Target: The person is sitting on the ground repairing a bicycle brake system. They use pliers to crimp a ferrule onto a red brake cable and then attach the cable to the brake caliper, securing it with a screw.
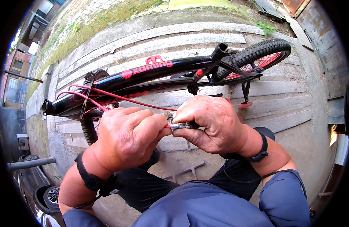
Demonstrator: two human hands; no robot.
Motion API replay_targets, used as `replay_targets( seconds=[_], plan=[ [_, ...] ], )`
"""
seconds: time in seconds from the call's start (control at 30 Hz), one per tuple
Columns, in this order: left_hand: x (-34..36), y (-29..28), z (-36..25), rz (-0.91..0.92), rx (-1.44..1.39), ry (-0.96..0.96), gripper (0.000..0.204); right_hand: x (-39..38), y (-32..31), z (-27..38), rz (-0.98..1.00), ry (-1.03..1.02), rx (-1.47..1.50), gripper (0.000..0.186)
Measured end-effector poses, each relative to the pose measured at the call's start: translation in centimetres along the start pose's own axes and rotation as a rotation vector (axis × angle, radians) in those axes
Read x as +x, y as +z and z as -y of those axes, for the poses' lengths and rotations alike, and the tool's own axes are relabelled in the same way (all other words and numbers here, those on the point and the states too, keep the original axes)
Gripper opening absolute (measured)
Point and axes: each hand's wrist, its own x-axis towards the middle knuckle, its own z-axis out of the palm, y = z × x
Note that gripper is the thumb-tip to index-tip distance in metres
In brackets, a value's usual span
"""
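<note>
My left hand [127, 138] is closed, pinching the end of a red cable [168, 126] between thumb and fingers. Facing it, my right hand [216, 123] grips a small silver metal cable fitting [179, 126] between thumb and forefinger. A short dark part runs from the fitting back into the right palm, mostly hidden by the fingers. Cable and fitting meet end to end in the gap between my hands. Just beyond them lies a black bicycle frame [193, 63] with red markings. Red cable housings [125, 99] loop from its left end toward my hands.
A knobby rear tyre [254, 53] stands at the frame's right, near a kickstand [245, 90]. Another tyre [89, 130] shows at the left. A metal bar piece [185, 170] lies on the ground between my legs. A parked car [34, 185] is at the lower left.
</note>
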Motion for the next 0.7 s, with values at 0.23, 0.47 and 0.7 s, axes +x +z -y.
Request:
replay_targets(
  seconds=[0.23, 0.47, 0.7],
  plan=[
    [-0.05, 0.24, -0.3, -0.021, -0.019, -0.057, 0.012, -0.06, 0.14, -0.23, -0.002, 0.01, -0.023, 0.02],
    [0.29, 0.22, -0.44, 0.064, -0.023, -0.13, 0.01, -0.04, -0.28, -0.55, -0.004, -0.049, -0.192, 0.021],
    [0.69, 0.3, -0.66, 0.135, 0.056, -0.151, 0.011, -0.26, -0.32, -0.86, 0.019, -0.108, -0.335, 0.021]
  ],
)
